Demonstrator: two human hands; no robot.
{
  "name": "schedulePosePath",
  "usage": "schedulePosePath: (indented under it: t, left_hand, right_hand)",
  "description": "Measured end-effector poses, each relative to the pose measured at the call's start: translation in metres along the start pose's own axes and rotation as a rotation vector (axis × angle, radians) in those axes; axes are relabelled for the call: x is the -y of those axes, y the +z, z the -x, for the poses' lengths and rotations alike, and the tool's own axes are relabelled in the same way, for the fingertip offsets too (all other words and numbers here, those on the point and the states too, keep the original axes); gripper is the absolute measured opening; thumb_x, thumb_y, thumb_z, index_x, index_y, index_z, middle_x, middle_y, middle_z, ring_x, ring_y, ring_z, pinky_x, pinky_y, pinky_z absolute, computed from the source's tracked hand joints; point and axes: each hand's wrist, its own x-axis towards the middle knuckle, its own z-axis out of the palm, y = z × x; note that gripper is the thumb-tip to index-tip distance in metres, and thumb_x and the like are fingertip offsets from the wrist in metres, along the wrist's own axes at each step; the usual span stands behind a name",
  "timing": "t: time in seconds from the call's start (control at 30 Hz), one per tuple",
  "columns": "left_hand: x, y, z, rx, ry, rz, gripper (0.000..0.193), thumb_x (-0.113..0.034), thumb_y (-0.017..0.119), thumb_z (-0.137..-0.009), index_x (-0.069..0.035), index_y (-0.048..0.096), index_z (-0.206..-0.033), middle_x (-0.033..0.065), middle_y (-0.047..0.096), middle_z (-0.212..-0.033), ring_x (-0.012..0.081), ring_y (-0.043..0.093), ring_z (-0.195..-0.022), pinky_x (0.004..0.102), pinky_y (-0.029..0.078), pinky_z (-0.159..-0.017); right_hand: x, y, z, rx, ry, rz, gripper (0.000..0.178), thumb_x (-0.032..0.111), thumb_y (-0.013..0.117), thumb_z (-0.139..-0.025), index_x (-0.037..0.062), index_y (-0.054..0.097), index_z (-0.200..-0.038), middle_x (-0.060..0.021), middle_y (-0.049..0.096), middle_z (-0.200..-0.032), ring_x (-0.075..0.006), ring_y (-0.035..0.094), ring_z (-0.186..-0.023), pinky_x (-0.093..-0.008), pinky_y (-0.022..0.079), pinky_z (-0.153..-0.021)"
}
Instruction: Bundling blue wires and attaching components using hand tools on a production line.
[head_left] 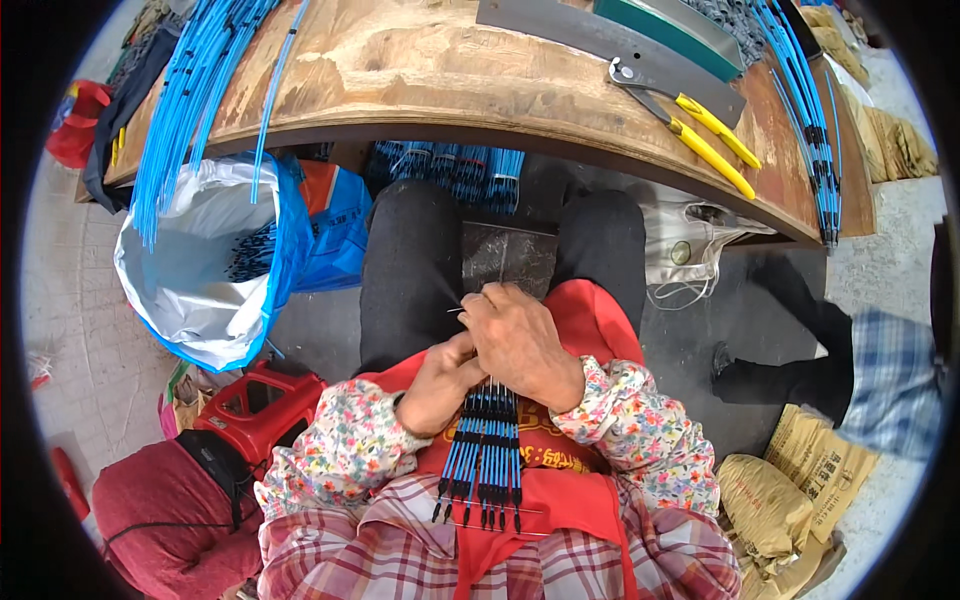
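Row of black-banded blue rods: positioned over the red apron; my left hand and right hand meet at the row's far end, over the apron, fingers bent inward; contact is hidden, so I cannot tell what either grips; open bag: beyond the apron, left; wooden bench with yellow-handled cutters: farther beyond the apron.

A head-worn fisheye looks down closely over lap and workbench.
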Motion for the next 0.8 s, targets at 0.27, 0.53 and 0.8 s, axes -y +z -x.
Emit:
schedulePosePath:
  t: [0.27,0.53,0.8]
  left_hand:
    - [-0.043,0.003,0.053,0.520,0.511,-0.948,0.061,-0.008,0.061,-0.080,0.001,0.039,-0.136,0.0229,0.043,-0.135,0.0333,0.035,-0.133,0.0443,0.022,-0.110]
    - [-0.029,0.019,0.038,1.013,0.719,-0.772,0.051,-0.006,0.064,-0.078,0.002,0.048,-0.126,0.0218,0.051,-0.125,0.0375,0.047,-0.120,0.0446,0.039,-0.100]
    - [-0.063,0.028,0.014,0.893,0.755,-0.670,0.023,-0.007,0.058,-0.087,0.005,0.060,-0.106,0.0181,0.064,-0.099,0.0358,0.062,-0.097,0.0414,0.051,-0.083]
  right_hand:
    - [-0.037,0.037,0.035,0.414,0.226,-0.113,0.031,0.024,0.053,-0.088,-0.0037,0.064,-0.078,-0.0259,0.063,-0.078,-0.0401,0.063,-0.075,-0.0484,0.050,-0.065]
    - [-0.034,0.056,0.038,0.575,0.173,-0.186,0.037,0.025,0.051,-0.089,-0.0050,0.066,-0.073,-0.0282,0.062,-0.077,-0.0426,0.062,-0.074,-0.0490,0.048,-0.069]
    - [-0.059,0.034,0.026,0.340,-0.089,-0.121,0.026,0.014,0.045,-0.091,-0.0027,0.065,-0.087,-0.0238,0.064,-0.087,-0.0384,0.062,-0.080,-0.0431,0.050,-0.068]
